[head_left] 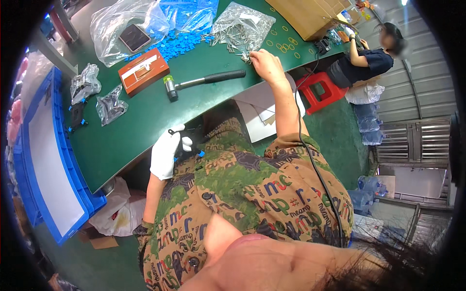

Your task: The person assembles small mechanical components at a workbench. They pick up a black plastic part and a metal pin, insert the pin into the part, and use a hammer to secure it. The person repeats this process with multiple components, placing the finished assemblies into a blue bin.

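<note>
My left hand [167, 149], in a white glove, is closed around a black plastic part [187, 147] with small blue pieces on it, just off the table's near edge. Much of that part is hidden by the glove and the dark background. Farther off to the right, my bare right hand [268, 66] has its fingertips drawn together at a small cluster of metal pins [245, 57]. What lies between those fingertips is too small to make out. Beyond them is a clear bag of metal pins [242, 26]. Between my hands lies a mallet [204, 80] with a black grip.
Small blue pieces [177, 44] lie heaped near a phone [134, 38] on a clear bag. An orange box [143, 72], bagged black parts [112, 105], a blue-framed tray [53, 160] and a cardboard box [308, 17] surround the work area. A co-worker [366, 60] sits beyond a red stool [320, 92].
</note>
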`<state>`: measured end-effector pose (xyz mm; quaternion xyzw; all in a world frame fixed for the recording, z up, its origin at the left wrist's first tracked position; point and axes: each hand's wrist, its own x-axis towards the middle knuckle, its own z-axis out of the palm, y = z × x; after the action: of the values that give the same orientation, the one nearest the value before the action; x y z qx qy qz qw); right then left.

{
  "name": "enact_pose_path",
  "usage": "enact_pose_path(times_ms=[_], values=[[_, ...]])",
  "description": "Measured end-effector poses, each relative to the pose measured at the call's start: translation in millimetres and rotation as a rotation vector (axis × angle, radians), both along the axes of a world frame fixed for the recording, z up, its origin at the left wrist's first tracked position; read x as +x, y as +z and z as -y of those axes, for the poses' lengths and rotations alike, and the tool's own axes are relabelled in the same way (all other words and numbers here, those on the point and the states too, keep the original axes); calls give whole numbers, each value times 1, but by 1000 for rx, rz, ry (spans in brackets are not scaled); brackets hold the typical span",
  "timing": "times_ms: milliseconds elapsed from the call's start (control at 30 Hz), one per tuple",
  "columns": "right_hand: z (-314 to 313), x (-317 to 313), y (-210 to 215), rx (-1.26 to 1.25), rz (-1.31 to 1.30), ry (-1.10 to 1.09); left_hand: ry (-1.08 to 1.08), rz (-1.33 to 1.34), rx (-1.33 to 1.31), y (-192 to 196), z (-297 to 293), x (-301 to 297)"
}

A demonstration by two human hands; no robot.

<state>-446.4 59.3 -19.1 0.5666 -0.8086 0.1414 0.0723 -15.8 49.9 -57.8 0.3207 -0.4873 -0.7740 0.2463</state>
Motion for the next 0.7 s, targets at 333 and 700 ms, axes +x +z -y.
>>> enact_pose_path(times_ms=[333,700], values=[[6,19,-13,-90,-19,60,-16,1,-16,-4,-2,2],[-17,14,-11,-28,3,-57,-18,25,9,-2,-6,1]])
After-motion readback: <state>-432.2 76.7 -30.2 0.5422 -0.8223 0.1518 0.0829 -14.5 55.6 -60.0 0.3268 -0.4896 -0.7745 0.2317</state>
